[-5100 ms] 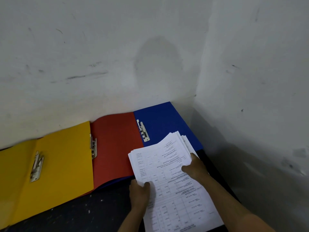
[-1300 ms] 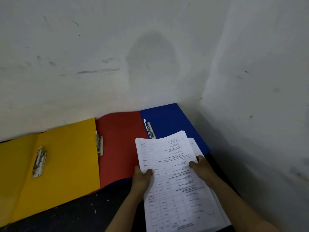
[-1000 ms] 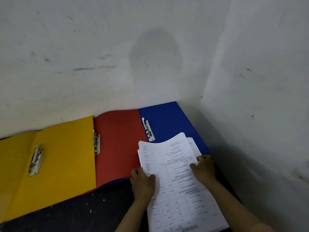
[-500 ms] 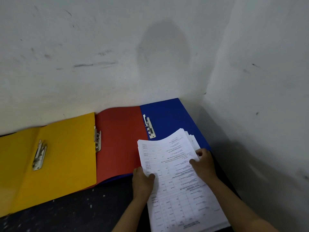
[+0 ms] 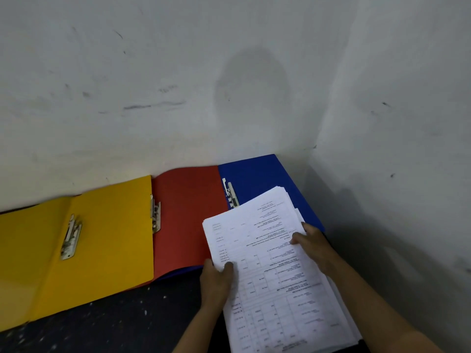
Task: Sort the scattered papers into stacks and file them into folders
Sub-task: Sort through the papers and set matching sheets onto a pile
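1. Scuffed white walls [image 5: 158, 72] meet in a corner, and I see a dark speckled bench [image 5: 122, 324] pushed up against them.
2. My landmark is the blue folder [image 5: 257, 179], lying open in that corner with its metal clip [image 5: 230, 192] on its left edge.
3. Left of the blue folder, a red folder [image 5: 186, 217] lies open and overlaps it; its clip [image 5: 155, 216] sits at its left edge.
4. Further left of the blue folder, a yellow folder [image 5: 107, 238] overlaps the red one, open, with a clip [image 5: 70, 238] near its fold.
5. I have a thick stack of printed papers [image 5: 270, 271] partly over the near half of the blue folder, its far end raised and its sheets slightly fanned on the right.
6. My left hand [image 5: 216, 281] grips the stack's left edge, thumb on top of the top sheet, fingers curled beneath.
7. My right hand [image 5: 313, 248] holds the stack's right edge, fingers [image 5: 297, 240] bent onto the top sheet, just near of the blue folder's right corner.
8. I cannot tell whether the stack's near end touches the bench.
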